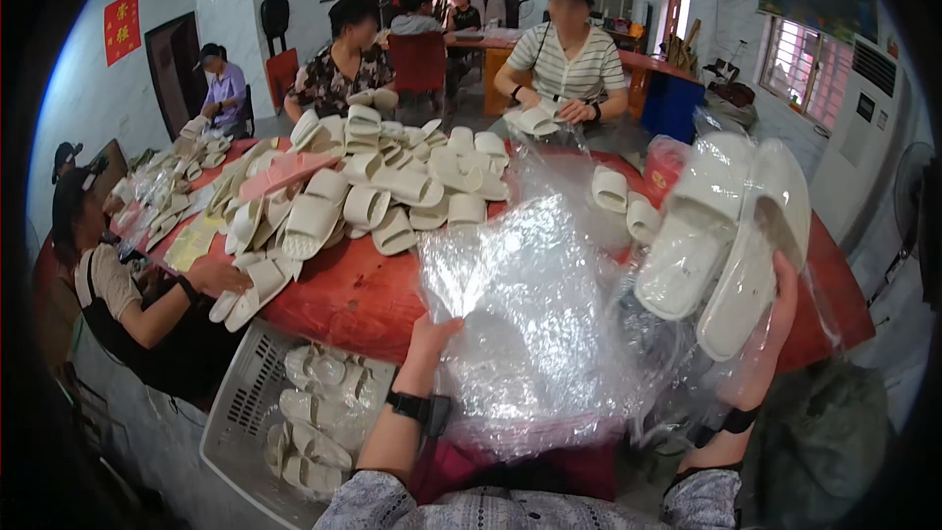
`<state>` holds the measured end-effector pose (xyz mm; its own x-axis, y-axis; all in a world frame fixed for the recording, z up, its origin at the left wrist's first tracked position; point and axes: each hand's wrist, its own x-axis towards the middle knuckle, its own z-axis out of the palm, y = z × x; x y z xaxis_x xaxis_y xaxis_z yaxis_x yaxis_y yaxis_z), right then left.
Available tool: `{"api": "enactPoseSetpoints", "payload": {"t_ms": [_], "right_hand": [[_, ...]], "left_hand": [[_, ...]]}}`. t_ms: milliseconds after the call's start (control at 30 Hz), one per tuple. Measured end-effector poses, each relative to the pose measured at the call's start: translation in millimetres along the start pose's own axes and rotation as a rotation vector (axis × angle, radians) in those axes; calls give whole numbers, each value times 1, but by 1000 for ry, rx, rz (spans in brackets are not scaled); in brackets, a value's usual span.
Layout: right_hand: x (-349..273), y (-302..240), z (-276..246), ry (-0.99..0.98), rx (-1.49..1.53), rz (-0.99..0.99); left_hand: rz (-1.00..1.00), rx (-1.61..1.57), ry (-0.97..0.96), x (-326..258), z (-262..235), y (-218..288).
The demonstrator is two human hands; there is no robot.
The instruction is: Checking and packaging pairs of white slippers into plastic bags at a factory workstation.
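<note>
My right hand [782,299] grips a pair of white slippers [731,280] in a clear plastic bag, raised over the right side of the table. Its thumb shows along the outer slipper's edge; the other fingers are mostly hidden behind. In front of me, a sheaf of clear plastic bags [535,324] slopes from the table toward my lap. With the thumb on top, my left hand [432,339] pinches the left edge of these bags, its fingers tucked underneath. Two loose white slippers [626,201] lie beyond the bags.
A large heap of white slippers [378,177] covers the red table [343,304], with pink slippers [285,175] among them. A grey plastic crate [231,432] of bagged slippers stands at lower left. Co-workers sit around the table; one at left touches slippers [260,285].
</note>
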<state>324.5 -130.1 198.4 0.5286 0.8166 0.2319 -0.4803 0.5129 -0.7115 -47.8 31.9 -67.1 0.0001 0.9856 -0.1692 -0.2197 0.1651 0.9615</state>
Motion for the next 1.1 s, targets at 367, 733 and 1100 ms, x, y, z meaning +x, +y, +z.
{"api": "enactPoseSetpoints", "payload": {"t_ms": [367, 733, 1100], "right_hand": [[-105, 182, 199, -673, 12, 935], [-108, 183, 157, -1108, -446, 623], [41, 124, -62, -310, -1074, 41]], "left_hand": [[129, -35, 214, 12, 17, -13], [155, 9, 123, 1, 19, -7], [-42, 70, 12, -4, 9, 20]]}}
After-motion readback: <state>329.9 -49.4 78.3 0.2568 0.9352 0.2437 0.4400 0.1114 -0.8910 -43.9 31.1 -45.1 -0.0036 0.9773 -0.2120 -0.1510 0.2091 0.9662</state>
